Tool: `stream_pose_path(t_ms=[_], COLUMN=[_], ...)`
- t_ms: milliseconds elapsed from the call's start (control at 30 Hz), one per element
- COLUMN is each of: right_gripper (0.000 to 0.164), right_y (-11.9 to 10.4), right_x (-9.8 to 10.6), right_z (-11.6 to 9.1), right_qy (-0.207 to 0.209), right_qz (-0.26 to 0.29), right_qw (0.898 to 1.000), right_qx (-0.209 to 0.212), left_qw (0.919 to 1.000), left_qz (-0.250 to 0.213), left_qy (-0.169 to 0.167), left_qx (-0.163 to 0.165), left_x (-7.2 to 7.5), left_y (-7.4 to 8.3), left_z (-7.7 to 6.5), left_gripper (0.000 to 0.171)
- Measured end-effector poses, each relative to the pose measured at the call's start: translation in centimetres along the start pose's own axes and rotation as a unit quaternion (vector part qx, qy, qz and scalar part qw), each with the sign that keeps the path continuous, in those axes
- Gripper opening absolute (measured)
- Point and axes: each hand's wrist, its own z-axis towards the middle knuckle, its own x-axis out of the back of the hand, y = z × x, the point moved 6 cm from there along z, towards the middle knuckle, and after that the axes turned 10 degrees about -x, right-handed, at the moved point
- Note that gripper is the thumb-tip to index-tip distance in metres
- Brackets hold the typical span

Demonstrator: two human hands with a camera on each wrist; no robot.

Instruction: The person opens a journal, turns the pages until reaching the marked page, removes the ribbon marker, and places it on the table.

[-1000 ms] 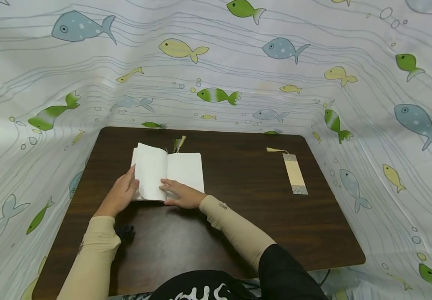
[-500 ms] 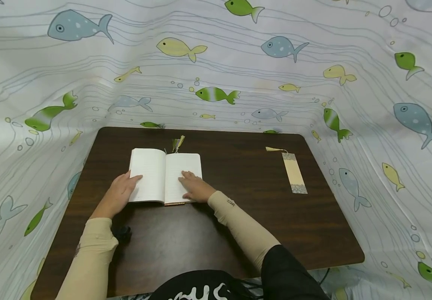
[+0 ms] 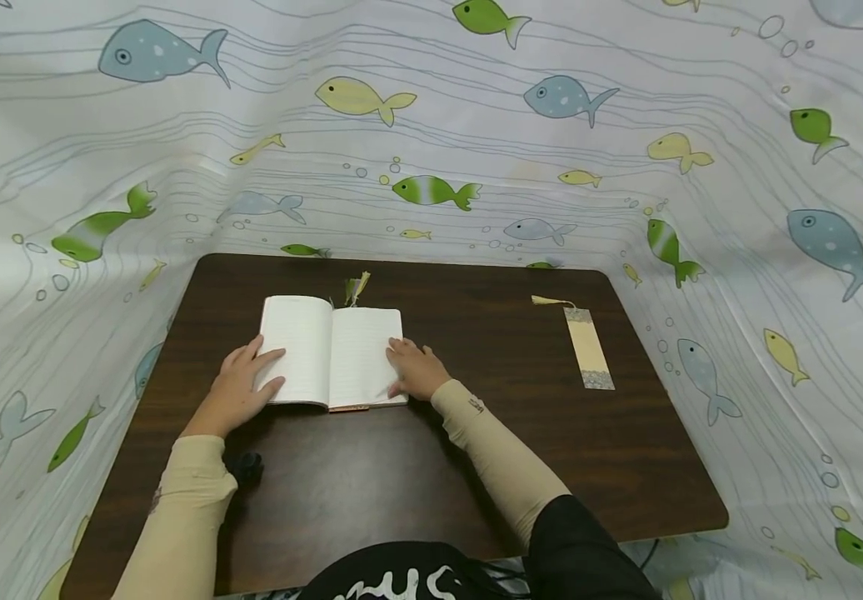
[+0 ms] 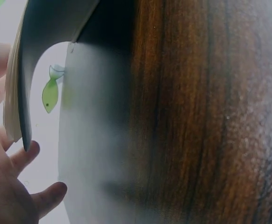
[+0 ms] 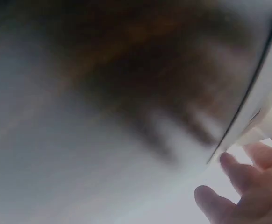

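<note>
An open notebook with blank lined pages lies flat on the dark wooden table. My left hand rests on its left page edge with fingers spread. At the outer edge of the right page my right hand lies with its fingers on the page. A tassel sticks out behind the notebook's spine. The left wrist view shows the notebook's edge beside my fingers. Blurred in the right wrist view are the notebook corner and my fingertips.
A patterned bookmark with a yellow tassel lies on the table's right side. A small black object sits near my left sleeve. White fabric printed with fish surrounds the table on all sides.
A raised page has been laid flat to the left. My right hand slid from the book's lower middle across the right page to its outer edge. The left hand stayed on the left page.
</note>
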Motion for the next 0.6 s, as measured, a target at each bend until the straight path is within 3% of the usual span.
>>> stream_pose_path(t_ms=[133,267,433,600], right_gripper=[0.079,0.094,0.113,0.103], right_y=[-0.2,0.0,0.0,-0.7], right_x=[0.0,0.1,0.8,1.9], right_z=[0.3,0.5,0.5,0.2], right_qy=[0.066,0.104,0.13,0.133], right_qz=[-0.035,-0.03,0.014,0.084], right_qw=[0.997,0.994,0.99,0.987], right_qx=[-0.005,-0.032,-0.048,-0.011], left_qw=[1.0,0.9999,0.9998,0.9998], left_qz=[-0.003,-0.011,-0.014,-0.012], left_qy=[-0.003,-0.007,-0.005,-0.006], left_qx=[0.008,0.011,0.012,0.015], left_x=[-0.1,-0.2,-0.3,-0.5], left_y=[-0.1,0.0,-0.2,-0.3], left_z=[0.0,-0.1,-0.1,-0.1], left_gripper=[0.054,0.054,0.055,0.056])
